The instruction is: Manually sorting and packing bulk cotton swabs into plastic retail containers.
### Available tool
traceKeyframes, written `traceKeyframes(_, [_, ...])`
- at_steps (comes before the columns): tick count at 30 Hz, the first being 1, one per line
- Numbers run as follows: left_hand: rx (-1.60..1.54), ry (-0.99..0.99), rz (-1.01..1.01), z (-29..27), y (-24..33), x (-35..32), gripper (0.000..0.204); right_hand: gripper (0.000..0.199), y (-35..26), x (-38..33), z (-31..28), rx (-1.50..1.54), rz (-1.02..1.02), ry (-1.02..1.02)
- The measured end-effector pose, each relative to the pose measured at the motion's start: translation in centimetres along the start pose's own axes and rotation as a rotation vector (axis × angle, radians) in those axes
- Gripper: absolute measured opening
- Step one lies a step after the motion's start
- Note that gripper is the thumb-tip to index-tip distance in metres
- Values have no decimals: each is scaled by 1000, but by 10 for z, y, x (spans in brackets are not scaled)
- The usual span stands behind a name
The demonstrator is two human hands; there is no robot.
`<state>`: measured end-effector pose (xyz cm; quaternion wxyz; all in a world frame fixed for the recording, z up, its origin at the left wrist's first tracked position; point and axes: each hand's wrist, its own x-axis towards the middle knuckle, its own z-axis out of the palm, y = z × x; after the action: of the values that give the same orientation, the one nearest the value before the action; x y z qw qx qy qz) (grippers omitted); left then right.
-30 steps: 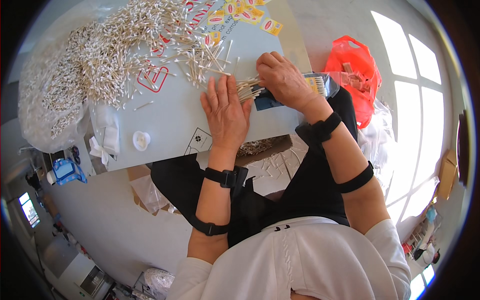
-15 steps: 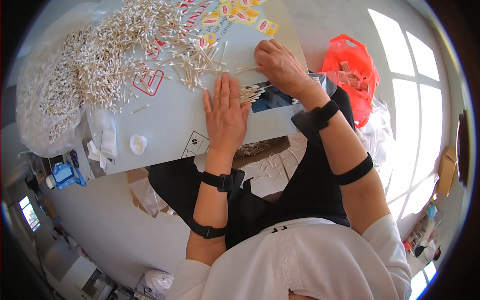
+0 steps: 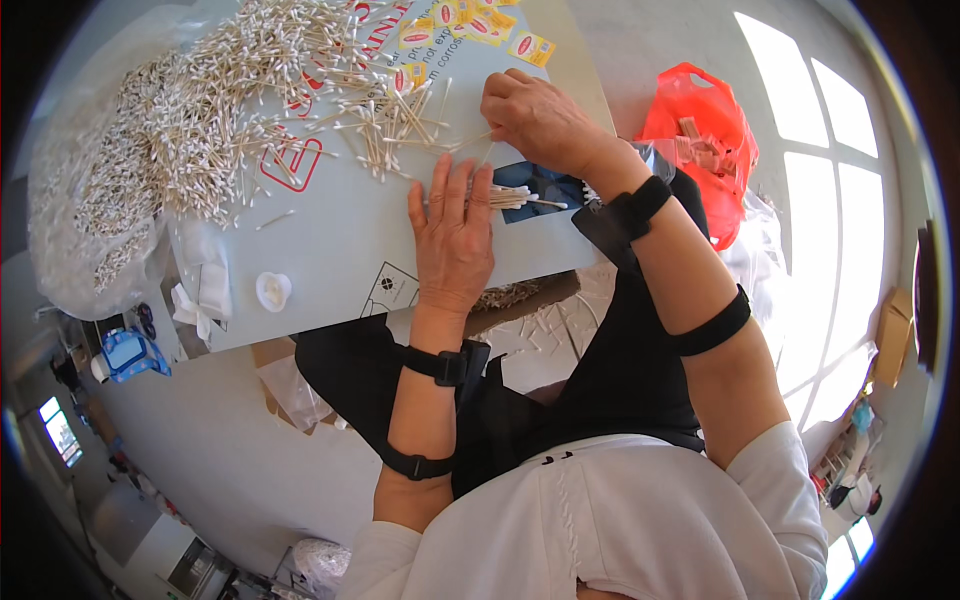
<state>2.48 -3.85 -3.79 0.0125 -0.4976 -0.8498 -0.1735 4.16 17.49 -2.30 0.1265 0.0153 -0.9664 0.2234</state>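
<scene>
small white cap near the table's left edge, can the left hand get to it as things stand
Probably yes. The left hand lies flat on the table, pressing a small bundle of cotton swabs. The small white cap sits apart to its left with only bare tabletop between them, though the hand would have to let the bundle go.

left hand (image 3: 452,235) flat, right hand (image 3: 535,118) curled

Pale grey floor (image 3: 200,450), bright multi-pane window (image 3: 840,200) at right, cluttered shelves (image 3: 850,480) beneath, daylight throughout.
</scene>
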Motion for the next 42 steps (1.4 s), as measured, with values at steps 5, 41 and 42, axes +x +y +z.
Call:
traceKeyframes(5, [-54, 54, -85, 1, 8, 4, 67, 14, -11, -3, -10, 76, -5, -203])
traceKeyframes(41, [-48, -49, -153, -19, 17, -18, 90, 28, -44, -50, -18, 177, 62, 69])
traceKeyframes(42, [-87, -36, -181, -18, 18, -20, 89, 28, -46, -52, -17, 176, 65, 68])
